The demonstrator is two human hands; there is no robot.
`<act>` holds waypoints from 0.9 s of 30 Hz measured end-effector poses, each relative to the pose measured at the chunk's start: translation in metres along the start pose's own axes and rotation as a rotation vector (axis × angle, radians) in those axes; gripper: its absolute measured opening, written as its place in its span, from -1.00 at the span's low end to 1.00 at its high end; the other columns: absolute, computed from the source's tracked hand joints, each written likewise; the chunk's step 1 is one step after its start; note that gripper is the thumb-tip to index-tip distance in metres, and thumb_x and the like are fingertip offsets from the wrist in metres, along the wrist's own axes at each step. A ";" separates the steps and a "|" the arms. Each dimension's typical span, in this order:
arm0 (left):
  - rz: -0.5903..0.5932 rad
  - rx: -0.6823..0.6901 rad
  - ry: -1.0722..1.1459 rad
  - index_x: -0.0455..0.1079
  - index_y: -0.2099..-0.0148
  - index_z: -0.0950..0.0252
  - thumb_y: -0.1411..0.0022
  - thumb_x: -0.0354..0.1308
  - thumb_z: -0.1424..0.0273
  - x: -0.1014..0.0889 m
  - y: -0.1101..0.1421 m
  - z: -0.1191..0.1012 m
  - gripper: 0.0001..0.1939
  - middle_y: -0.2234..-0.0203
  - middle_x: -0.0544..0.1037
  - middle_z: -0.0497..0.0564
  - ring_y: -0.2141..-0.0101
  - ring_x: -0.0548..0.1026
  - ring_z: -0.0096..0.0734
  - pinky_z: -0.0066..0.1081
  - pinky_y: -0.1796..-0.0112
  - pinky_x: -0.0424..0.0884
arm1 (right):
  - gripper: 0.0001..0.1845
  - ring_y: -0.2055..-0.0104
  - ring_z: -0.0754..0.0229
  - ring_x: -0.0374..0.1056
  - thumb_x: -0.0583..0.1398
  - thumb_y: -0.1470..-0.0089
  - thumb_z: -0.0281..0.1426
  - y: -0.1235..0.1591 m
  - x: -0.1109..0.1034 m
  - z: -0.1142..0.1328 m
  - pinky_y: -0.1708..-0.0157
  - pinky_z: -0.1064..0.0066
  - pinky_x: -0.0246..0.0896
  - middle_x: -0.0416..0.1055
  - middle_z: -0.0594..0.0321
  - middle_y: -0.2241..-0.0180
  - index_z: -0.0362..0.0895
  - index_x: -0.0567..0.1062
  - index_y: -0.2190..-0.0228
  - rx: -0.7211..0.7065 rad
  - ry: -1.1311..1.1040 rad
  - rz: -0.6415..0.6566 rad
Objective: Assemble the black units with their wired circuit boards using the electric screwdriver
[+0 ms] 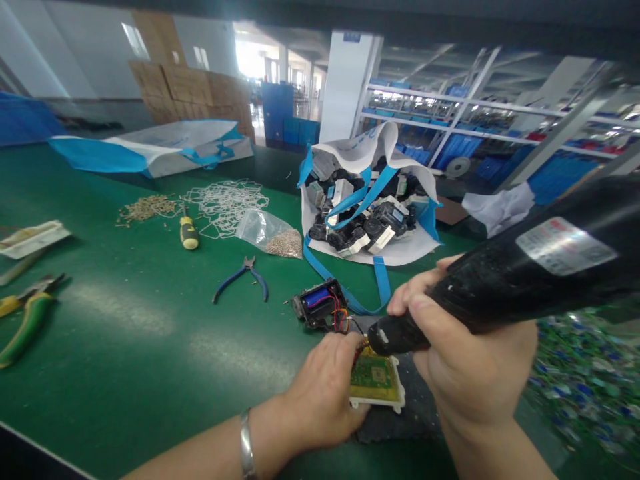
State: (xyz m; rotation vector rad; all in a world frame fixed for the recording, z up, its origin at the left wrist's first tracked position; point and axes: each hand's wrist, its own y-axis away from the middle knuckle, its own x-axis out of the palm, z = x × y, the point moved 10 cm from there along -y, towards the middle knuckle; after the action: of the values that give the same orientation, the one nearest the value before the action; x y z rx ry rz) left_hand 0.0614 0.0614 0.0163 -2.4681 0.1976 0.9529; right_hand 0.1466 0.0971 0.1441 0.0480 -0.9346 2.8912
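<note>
My right hand (470, 353) is wrapped round a black electric screwdriver (480, 280) with a silver label. Its nose points down at the top edge of a green circuit board (375, 375) in a white plastic frame; the tip is hidden. My left hand (323, 387) grips the left side of that board, fingers closed at its edge. Wires run from the board toward an open black housing (320, 305) with a blue battery inside. The board lies over a dark mat (405, 423). Blue-handled cutters (245, 277) lie open beyond my left hand.
A white-and-blue bag (400, 250) full of black and white devices stands behind. A yellow-black screwdriver (189, 233), a bag of screws (285, 244), white wire pieces (227, 200) and green-handled pliers (30, 320) lie leftward. Many small green and blue parts (590, 387) sit at right.
</note>
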 end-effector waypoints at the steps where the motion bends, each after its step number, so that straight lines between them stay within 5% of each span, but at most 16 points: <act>1: -0.002 0.002 -0.002 -0.06 -0.03 0.33 0.11 0.13 0.46 0.000 0.000 0.000 -0.35 0.20 0.30 0.15 0.21 0.29 -0.18 -0.20 0.22 0.32 | -0.80 0.58 0.22 0.25 0.18 0.17 -0.58 0.000 0.000 0.000 0.53 0.32 0.23 0.29 0.38 0.58 -0.11 0.34 0.43 -0.002 0.008 -0.002; 27: 0.059 -0.014 0.005 -0.07 -0.06 0.37 0.08 0.09 0.45 0.003 0.000 0.001 -0.36 0.20 0.30 0.18 0.21 0.29 -0.14 -0.16 0.22 0.31 | -0.77 0.57 0.21 0.26 0.19 0.18 -0.52 -0.001 0.007 -0.004 0.50 0.31 0.24 0.29 0.40 0.58 -0.08 0.32 0.39 0.011 0.093 0.031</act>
State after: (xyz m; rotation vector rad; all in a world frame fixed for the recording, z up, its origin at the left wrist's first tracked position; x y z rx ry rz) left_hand 0.0627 0.0623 0.0138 -2.4905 0.2678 0.9759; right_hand 0.1397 0.1003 0.1420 -0.1009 -0.9120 2.8986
